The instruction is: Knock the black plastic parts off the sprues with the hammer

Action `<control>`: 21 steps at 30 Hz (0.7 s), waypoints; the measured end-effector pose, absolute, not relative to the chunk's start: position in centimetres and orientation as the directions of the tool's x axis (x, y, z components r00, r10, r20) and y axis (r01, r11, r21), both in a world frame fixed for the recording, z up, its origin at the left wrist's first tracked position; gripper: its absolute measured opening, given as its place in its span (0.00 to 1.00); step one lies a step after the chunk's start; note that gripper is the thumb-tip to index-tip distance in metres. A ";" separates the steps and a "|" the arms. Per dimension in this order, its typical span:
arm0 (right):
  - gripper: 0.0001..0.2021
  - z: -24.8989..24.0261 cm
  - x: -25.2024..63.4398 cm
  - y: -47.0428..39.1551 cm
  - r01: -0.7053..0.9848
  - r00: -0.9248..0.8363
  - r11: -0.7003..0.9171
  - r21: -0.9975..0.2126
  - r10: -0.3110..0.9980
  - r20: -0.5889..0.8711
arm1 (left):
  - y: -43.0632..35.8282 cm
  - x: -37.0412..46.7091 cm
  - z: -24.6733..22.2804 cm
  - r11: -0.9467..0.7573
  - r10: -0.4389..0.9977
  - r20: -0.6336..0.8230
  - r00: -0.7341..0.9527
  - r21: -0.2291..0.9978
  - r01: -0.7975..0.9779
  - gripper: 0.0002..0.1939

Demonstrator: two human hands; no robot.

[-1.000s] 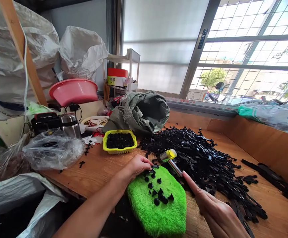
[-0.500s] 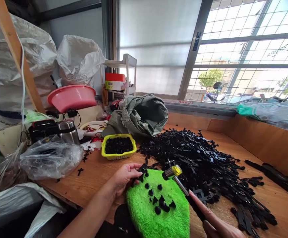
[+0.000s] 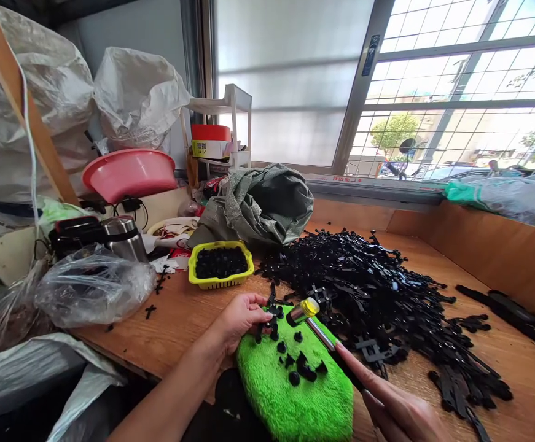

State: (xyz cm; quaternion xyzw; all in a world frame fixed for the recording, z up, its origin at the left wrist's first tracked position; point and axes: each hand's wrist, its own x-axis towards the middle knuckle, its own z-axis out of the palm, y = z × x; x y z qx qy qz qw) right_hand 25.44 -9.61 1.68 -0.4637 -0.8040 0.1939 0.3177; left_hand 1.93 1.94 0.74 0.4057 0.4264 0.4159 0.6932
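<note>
My left hand [image 3: 244, 320] pinches a black plastic part [image 3: 273, 307] at the upper left edge of a bright green fluffy pad [image 3: 295, 408]. My right hand [image 3: 394, 402] is wrapped round the dark handle of a small hammer, its index finger stretched along the shaft. The hammer [image 3: 321, 334] has a metal head with a yellow translucent face, held over the pad's top edge just right of the black part. Several small black round pieces [image 3: 294, 378] lie on the pad. Behind it spreads a big heap of black plastic parts [image 3: 363, 276].
A yellow basket [image 3: 221, 283] of black pieces stands behind my left hand. A grey-green sack [image 3: 267, 205] lies at the back. To the left are a clear plastic bag [image 3: 94, 288], a steel flask [image 3: 124, 238] and a pink basin [image 3: 131, 175]. A wooden rim [image 3: 492, 239] bounds the right side.
The hammer head has moved left and slightly up, closer to the part in my left hand. That part now stands more upright and shows more fully. The whole view has shifted a little.
</note>
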 end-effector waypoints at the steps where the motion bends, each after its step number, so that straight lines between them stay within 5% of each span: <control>1: 0.20 1.8 25.3 -9.5 0.623 -0.371 0.498 -0.604 0.867 0.332 | 1.9 1.9 0.7 0.328 0.922 -0.260 0.288 0.919 -0.221 0.16; 21: 0.21 4.2 24.5 -9.5 0.679 -0.370 0.548 -0.488 0.830 0.417 | 2.0 1.9 0.9 0.324 0.910 -0.271 0.313 0.937 -0.132 0.15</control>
